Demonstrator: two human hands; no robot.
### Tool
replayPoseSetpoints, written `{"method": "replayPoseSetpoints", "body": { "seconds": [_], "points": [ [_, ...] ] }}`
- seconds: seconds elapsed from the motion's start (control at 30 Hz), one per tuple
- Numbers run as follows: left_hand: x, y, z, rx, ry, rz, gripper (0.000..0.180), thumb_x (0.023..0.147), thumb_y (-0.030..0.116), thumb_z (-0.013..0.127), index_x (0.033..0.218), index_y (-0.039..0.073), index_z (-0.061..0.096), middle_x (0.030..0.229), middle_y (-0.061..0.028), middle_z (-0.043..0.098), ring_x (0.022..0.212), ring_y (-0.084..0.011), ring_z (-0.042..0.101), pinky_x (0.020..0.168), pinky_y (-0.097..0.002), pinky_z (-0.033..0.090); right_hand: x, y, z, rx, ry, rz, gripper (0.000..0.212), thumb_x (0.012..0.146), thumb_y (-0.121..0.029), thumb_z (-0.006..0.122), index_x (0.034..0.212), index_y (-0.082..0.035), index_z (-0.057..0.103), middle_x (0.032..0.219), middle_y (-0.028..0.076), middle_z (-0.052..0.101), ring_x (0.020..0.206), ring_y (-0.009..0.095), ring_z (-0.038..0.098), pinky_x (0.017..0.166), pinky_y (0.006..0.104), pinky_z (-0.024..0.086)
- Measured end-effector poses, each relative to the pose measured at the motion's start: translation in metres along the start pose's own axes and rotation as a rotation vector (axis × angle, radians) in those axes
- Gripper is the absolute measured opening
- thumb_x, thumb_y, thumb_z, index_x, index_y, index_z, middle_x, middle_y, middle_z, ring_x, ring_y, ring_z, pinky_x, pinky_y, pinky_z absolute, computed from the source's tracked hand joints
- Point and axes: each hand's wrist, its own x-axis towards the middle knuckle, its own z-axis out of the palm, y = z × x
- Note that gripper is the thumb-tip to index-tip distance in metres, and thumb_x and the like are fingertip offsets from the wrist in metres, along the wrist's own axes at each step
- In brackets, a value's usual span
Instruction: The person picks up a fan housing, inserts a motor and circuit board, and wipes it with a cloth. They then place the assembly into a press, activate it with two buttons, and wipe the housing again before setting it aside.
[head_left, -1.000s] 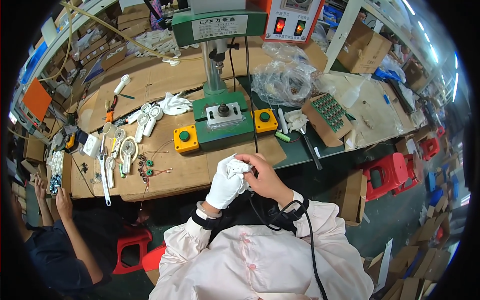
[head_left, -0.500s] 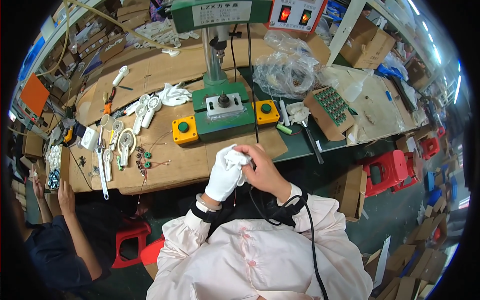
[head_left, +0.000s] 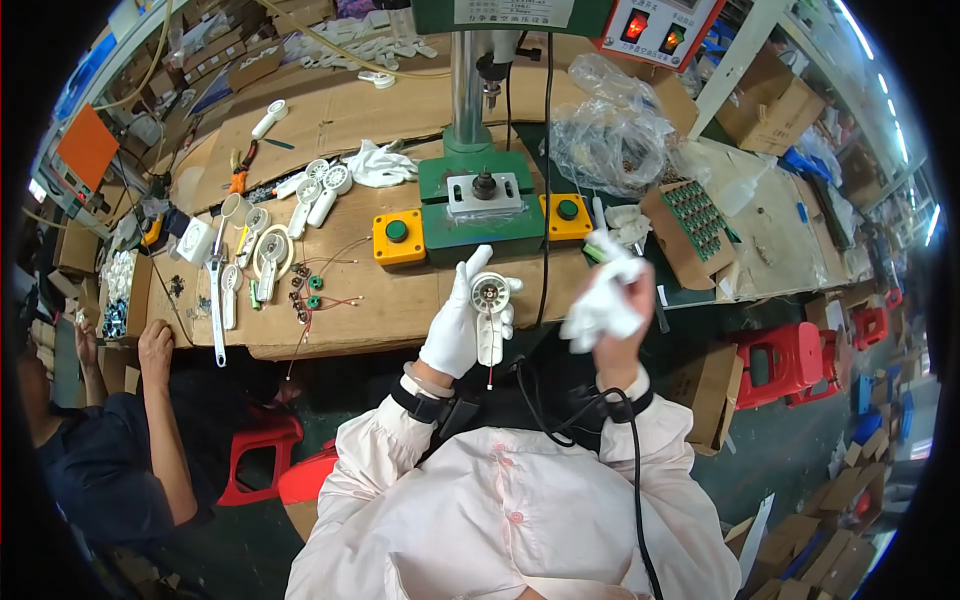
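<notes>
Fan housing (head_left: pixel 490 297), rnd plastic, in L hand (head_left: pixel 453 328), crumpled cloth (head_left: pixel 603 303) in R hand (head_left: pixel 636 300)

A cardboard-covered workbench (head_left: pixel 400 310) carries a green press (head_left: pixel 480 237), with yellow button boxes (head_left: pixel 398 238) flanking the press closely. Left of the press lie a white glove (head_left: pixel 381 165), white fan housings (head_left: pixel 322 207), orange-handled pliers (head_left: pixel 238 182), a long wrench (head_left: pixel 218 320) and small wired green parts (head_left: pixel 315 283), possibly coils. Right of the press sit a crumpled clear bag (head_left: pixel 605 145), a carton (head_left: pixel 672 256) of circuit boards and, farther out, a squeeze bottle (head_left: pixel 738 197).
</notes>
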Motion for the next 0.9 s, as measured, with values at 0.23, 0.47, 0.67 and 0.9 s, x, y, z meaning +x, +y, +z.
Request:
{"method": "replayPoseSetpoints", "body": {
  "seconds": [0.23, 0.47, 0.67, 0.9],
  "points": [
    [0.0, 0.002, 0.006, -0.122, 0.032, -0.034, 0.06, 0.099, 0.054, 0.034, 0.147, 0.018, 0.029, 0.11, -0.0129, 0.058, 0.074, -0.0171, 0.056, 0.062, -0.0314, 0.052, 0.048, -0.036, -0.037, -1.223, 0.197, -0.297, 0.029, 0.087, -0.008, 0.062, 0.114, -0.001, 0.055, 0.105, 0.009, 0.06, 0.094, 0.021, 0.059, 0.083, 0.0324, 0.047],
    [0.002, -0.001, 0.005, -0.23, 0.048, -0.055, 0.057, 0.099, 0.053, 0.035, 0.144, 0.018, 0.032, 0.113, -0.014, 0.059, 0.078, -0.0191, 0.06, 0.065, -0.0345, 0.055, 0.022, -0.025, 0.005, -1.252, -0.118, -0.445, 0.025, 0.08, -0.004, 0.067, 0.105, -0.006, 0.063, 0.105, 0.011, 0.061, 0.099, 0.03, 0.055, 0.089, 0.038, 0.042],
    [0.001, -0.002, 0.005, -0.243, 0.067, -0.069, 0.056, 0.099, 0.053, 0.036, 0.143, 0.018, 0.033, 0.114, -0.0134, 0.059, 0.08, -0.0194, 0.061, 0.067, -0.0349, 0.055, 0.013, -0.02, 0.029, -1.132, -0.229, -0.467, 0.018, 0.076, -0.004, 0.069, 0.093, -0.007, 0.067, 0.101, 0.008, 0.061, 0.094, 0.027, 0.056, 0.083, 0.0374, 0.042],
    [0.0, -0.001, 0.008, -0.21, 0.077, -0.07, 0.055, 0.1, 0.051, 0.036, 0.143, 0.019, 0.033, 0.113, -0.0123, 0.06, 0.08, -0.0196, 0.061, 0.067, -0.0345, 0.056, 0.012, -0.017, 0.038, -1.106, -0.271, -0.503, 0.018, 0.073, -0.004, 0.071, 0.09, -0.008, 0.068, 0.099, 0.007, 0.061, 0.092, 0.027, 0.057, 0.082, 0.0377, 0.042]
  ]
}}
